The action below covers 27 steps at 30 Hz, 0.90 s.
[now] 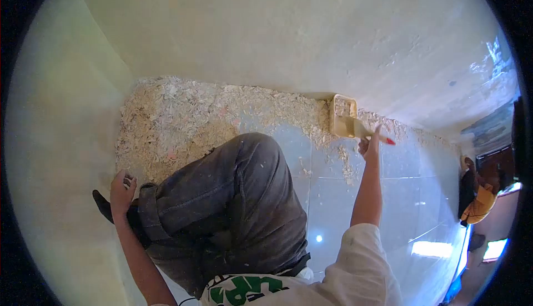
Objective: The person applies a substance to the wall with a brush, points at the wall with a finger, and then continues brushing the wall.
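My right hand (367, 146) grips a paintbrush (378, 135) with a red-tipped handle. Its pale bristle end points left, over the lower part of a shallow yellowish plastic tray (335, 118). Some flakes lie inside that tray, which sits against the foot of the wall. Down at the left, my left hand (123, 188) is beside my dark-socked foot, fingers loosely bent and a little apart, with nothing visible in them. Between the hands, a thick layer of pale paint flakes (183, 103) covers the floor along the wall.
A scuffed, pale wall (266, 34) rises along the debris, meeting another wall (61, 134) at the left corner. Grey floor tiles (338, 206) extend to the right. My bent leg (239, 189) fills the lower middle. At far right is a yellow-orange object (481, 205).
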Available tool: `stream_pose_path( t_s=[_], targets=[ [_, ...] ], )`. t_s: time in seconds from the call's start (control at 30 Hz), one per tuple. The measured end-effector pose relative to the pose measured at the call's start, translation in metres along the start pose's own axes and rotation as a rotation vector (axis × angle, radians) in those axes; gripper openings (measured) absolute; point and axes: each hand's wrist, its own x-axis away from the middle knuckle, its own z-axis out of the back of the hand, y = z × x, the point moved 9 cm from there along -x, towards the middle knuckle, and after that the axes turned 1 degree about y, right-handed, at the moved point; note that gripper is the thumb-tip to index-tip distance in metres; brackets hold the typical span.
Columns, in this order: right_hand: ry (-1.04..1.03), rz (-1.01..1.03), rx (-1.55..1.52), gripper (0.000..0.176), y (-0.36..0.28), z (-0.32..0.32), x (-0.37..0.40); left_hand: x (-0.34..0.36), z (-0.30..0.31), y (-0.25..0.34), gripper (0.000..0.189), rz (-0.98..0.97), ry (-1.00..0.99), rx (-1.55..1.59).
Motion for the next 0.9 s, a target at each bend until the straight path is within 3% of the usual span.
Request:
stream_pose_path(
  t_s=[0.17,0.27,0.37,0.4,0.47,0.6,0.67,0.8,0.9],
  targets=[
    [0.131,0.003,-0.220,0.069,0.017,0.011,0.012,0.004,0.002,0.003,0.017,0.005,0.040,-0.068],
    [0.109,0.149,-0.169,0.063,0.014,0.012,0.005,0.002,0.001,-0.002,0.016,0.011,0.029,-0.068],
    [0.149,0.322,-0.166,0.049,0.023,0.030,-0.028,0.009,0.022,0.017,0.017,0.008,0.164,-0.069],
    [0.259,0.239,-0.119,0.046,0.018,0.028,-0.003,0.010,0.022,0.017,0.018,0.018,0.152,-0.036],
    [0.193,0.235,-0.245,0.044,0.032,0.041,-0.021,0.011,0.024,0.018,0.019,0.031,0.158,0.001],
    [0.108,0.300,-0.306,0.044,0.023,0.034,0.022,0.012,0.018,0.016,0.018,0.062,0.097,-0.029],
    [0.050,0.197,-0.344,0.043,0.025,0.025,0.043,0.014,0.020,0.016,0.018,0.076,0.084,-0.012],
    [-0.056,0.178,-0.256,0.042,0.018,0.015,0.066,0.020,0.026,0.022,0.020,0.078,0.104,0.002],
    [-0.011,0.258,-0.151,0.040,0.006,0.015,0.074,0.020,0.022,0.013,0.021,0.053,0.138,-0.032]
  ],
)
